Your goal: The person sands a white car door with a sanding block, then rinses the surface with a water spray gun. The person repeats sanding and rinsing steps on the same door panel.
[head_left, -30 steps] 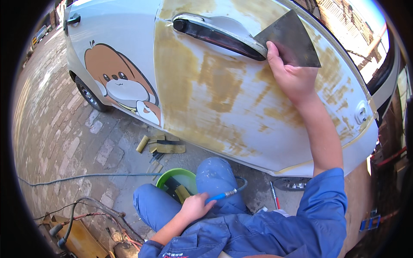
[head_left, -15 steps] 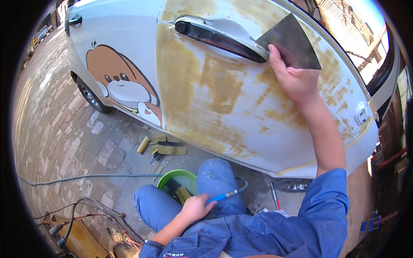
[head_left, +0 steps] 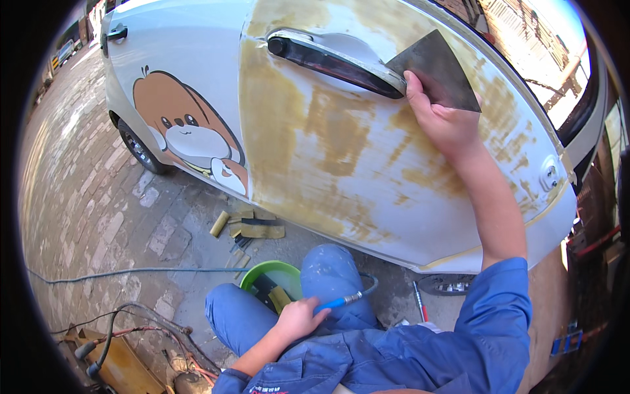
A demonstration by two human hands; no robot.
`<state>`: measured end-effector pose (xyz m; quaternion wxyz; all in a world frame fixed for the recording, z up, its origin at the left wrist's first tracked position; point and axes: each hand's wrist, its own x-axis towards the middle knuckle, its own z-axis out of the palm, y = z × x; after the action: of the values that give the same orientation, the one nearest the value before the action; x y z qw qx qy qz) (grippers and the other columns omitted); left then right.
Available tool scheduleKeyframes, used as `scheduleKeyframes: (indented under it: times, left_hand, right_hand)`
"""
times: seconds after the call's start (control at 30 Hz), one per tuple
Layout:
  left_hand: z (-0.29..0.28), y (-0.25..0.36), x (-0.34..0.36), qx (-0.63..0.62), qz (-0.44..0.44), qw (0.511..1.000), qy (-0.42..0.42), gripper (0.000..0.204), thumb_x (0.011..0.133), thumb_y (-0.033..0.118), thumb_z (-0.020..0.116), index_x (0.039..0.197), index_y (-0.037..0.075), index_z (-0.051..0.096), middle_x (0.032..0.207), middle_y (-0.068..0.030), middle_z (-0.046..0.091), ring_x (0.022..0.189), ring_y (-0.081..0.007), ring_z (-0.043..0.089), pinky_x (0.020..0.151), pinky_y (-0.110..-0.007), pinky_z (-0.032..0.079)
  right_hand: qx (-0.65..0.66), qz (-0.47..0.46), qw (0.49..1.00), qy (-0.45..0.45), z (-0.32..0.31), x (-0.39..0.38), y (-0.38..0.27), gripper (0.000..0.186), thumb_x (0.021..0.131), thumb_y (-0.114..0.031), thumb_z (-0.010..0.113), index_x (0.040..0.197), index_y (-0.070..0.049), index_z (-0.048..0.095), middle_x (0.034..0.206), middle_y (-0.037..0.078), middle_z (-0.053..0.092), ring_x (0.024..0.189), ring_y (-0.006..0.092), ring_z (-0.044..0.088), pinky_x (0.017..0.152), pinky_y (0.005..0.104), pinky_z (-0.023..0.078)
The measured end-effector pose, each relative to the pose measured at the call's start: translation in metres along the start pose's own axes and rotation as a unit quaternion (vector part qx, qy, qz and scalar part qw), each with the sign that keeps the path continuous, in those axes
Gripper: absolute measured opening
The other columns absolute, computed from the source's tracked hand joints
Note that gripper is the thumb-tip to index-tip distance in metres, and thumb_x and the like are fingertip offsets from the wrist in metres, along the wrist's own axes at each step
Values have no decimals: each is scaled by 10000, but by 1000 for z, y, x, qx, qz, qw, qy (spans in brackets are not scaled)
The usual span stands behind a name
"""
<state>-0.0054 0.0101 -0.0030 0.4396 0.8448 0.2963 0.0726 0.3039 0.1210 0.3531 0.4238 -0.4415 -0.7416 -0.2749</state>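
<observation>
My right hand (head_left: 441, 125) is shut on a dark, square flexible sheet (head_left: 438, 69), held against the door just right of the black door handle (head_left: 335, 69); my thumb is at its left edge. The white car door (head_left: 335, 177) bears patchy mustard-coloured coating. Down at my lap, my left hand (head_left: 298, 322) grips the blue end (head_left: 333, 304) of an air hose with a metal fitting. Below the door, a green bucket (head_left: 269, 266) between my knees holds dark and yellow strips, and more strips (head_left: 261, 230) lie on the ground.
The rear door (head_left: 190, 131) carries a cartoon animal decal, above a wheel (head_left: 141, 148). A hose (head_left: 131, 269) crosses the paving (head_left: 98, 210). Cables and a yellowish metal object (head_left: 121, 364) sit at lower left. A red-and-silver tool (head_left: 420, 302) lies by my right side.
My right hand and the sheet have shifted slightly downward, with the sheet's top corner lower. The whole view has also moved a little. My left hand keeps its grip.
</observation>
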Motion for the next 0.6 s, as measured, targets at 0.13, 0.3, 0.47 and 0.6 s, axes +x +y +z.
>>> scheduleKeyframes:
  times: [0.13,0.3,0.47,0.6]
  left_hand:
    - [-1,0,0,-5,4,1000,5,363,950,425,710,957,62,711,846,-199,726,786,-432,712,716,-513,582]
    - [1,-2,1,-8,16,1000,4,376,944,424,712,942,49,680,853,-204,718,771,-447,706,695,-529,581]
    - [2,-2,1,-3,-1,1000,-2,387,946,440,705,951,53,686,853,-213,719,781,-452,707,705,-536,579]
    - [0,1,0,2,-5,1000,-2,386,951,444,706,969,58,707,837,-213,721,789,-439,712,721,-519,581]
  right_hand:
    - [-59,-27,998,-7,0,1,1,84,890,56,757,966,60,722,822,60,706,680,119,639,630,251,522]
    - [-6,2,1000,6,5,-1,3,81,888,57,759,963,50,730,822,58,707,675,129,640,617,251,512]
    - [-54,-46,997,8,8,6,3,93,906,20,775,979,45,724,834,51,717,694,103,641,624,246,520]
    - [228,145,960,76,-1,-4,-12,80,981,-58,744,1015,15,738,875,47,720,723,116,665,644,276,555]
